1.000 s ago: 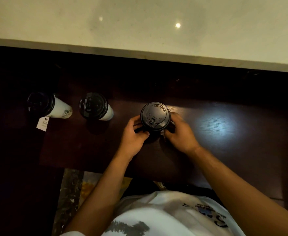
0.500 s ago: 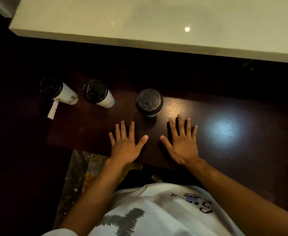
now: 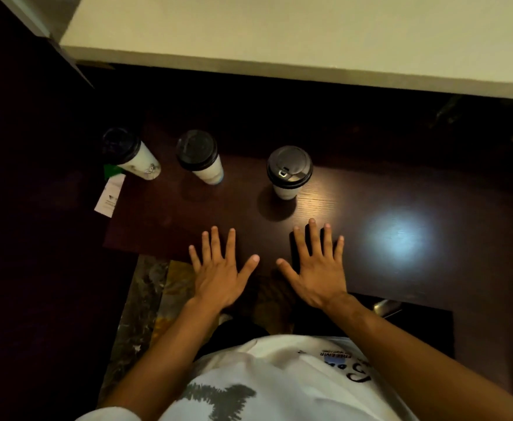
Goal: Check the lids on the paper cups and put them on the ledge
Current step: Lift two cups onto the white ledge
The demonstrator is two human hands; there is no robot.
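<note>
Three white paper cups with black lids stand upright on a dark wooden counter (image 3: pixel 355 226). The left cup (image 3: pixel 127 151) is at the counter's left end, the middle cup (image 3: pixel 199 156) is just right of it, and the right cup (image 3: pixel 289 170) stands apart, nearer the centre. My left hand (image 3: pixel 219 275) and my right hand (image 3: pixel 317 268) lie flat on the counter's near edge, palms down, fingers spread, holding nothing. Both rest a little in front of the right cup without touching it. The pale stone ledge (image 3: pixel 310 41) runs across the top, above and behind the cups.
A white paper tag (image 3: pixel 109 194) and a bit of green hang beside the left cup at the counter's left edge. A bright light reflection (image 3: pixel 398 238) glares on the wood to the right. Patterned floor (image 3: pixel 146 299) shows below the counter's left end.
A second ago both hands held the right cup around its lid. They let go and pulled back to lie flat on the counter. The view has shifted slightly since.
</note>
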